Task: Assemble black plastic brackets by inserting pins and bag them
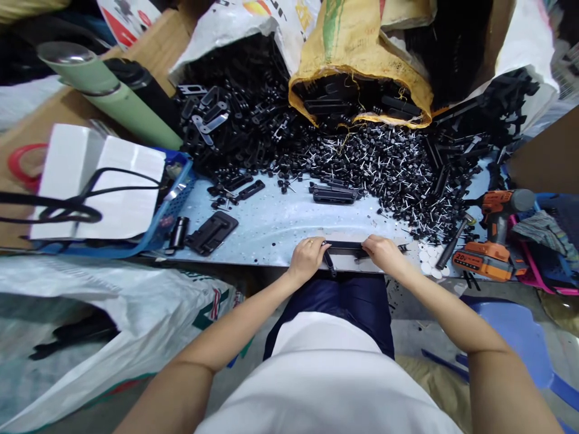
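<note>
Between my two hands, at the table's front edge, is a long black plastic bar (pixel 344 245). My left hand (pixel 308 256) is closed on its left end, where a short black arm (pixel 329 263) hangs down at an angle. The right end sits in the closed fingers of my right hand (pixel 382 253). A dark tip sticks out just beyond that hand. Beneath the bar lies a pale board (pixel 350 260). Farther back on the blue tabletop (pixel 280 226) rest several similar black parts (pixel 335 193).
Heaps of black caps with metal pins (pixel 375 157) and black flat parts (pixel 239 114) fill the back. A yellow sack (pixel 362 48) opens toward me. At right are a hammer (pixel 452 244) and an orange cordless drill (pixel 495 232); at left, a blue basket (pixel 149 235) and a green flask (pixel 113 96).
</note>
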A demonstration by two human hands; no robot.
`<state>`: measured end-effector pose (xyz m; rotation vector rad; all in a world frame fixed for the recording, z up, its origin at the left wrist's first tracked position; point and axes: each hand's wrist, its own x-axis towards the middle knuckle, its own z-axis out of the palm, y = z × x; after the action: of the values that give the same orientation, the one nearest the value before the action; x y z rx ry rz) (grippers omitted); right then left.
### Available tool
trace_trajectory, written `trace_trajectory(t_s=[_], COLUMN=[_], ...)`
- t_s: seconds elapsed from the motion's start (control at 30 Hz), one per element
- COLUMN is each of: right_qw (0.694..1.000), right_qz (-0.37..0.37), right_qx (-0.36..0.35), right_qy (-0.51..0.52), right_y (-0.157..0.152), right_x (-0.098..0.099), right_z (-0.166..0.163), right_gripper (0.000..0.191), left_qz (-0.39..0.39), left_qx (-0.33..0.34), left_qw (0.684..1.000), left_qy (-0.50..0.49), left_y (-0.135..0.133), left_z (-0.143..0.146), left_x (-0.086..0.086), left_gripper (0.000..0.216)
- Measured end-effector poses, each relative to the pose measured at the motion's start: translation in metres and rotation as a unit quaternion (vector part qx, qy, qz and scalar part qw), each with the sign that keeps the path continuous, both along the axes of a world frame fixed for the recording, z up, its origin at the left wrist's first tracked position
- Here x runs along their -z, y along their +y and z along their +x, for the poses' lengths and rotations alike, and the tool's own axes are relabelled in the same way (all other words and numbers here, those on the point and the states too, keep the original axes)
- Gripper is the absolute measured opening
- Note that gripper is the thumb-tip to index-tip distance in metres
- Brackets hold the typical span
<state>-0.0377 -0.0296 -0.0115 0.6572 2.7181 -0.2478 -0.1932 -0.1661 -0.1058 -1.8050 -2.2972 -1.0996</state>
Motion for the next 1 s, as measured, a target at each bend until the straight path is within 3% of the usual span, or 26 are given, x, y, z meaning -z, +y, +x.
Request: trace_trajectory(t_s=[0.2, 0.33, 0.43, 0.57, 0.8, 0.9, 1.0], right_qw=[0.996, 0.985, 0.973, 0.969, 0.961, 0.961, 0.964], right_qz=[0.025, 0.057, 0.016, -0.031, -0.047, -0.049, -0.046], right_qx=[0.047, -0.003, -0.057, -0.046, -0.035, -0.032, -0.026], right_qy=[0.074, 0.164, 0.223, 0.242, 0.27, 0.271, 0.262], right_y=[-0.005, -0.019, -0.027, -0.029, -0.027, -0.028, -0.028], right_x=[0.017, 0.031, 0.051, 0.077, 0.084, 0.084, 0.083], right_z=[0.01, -0.006, -0.025, -0.036, -0.03, -0.031, -0.033], right_gripper=[0.025, 0.028, 0.037, 0.036, 0.037, 0.038, 0.038], left_qz=[-0.033, -0.03, -0.003, 0.017, 0.037, 0.037, 0.082], left_qx=[-0.035, -0.023, -0.024, -0.025, -0.033, -0.024, -0.067], left_qw=[0.999, 0.999, 1.0, 0.999, 0.998, 0.999, 0.993], left_qy=[0.001, 0.004, -0.015, -0.03, -0.029, -0.026, -0.043], left_y=[0.005, 0.008, 0.01, 0.011, 0.009, 0.008, 0.016], left_z=[0.001, 0.0, -0.001, -0.002, 0.002, -0.001, -0.014], left_x=[0.001, -0.005, -0.008, -0.006, -0.001, -0.019, -0.051], left_gripper=[0.025, 0.024, 0.023, 0.022, 0.026, 0.028, 0.025])
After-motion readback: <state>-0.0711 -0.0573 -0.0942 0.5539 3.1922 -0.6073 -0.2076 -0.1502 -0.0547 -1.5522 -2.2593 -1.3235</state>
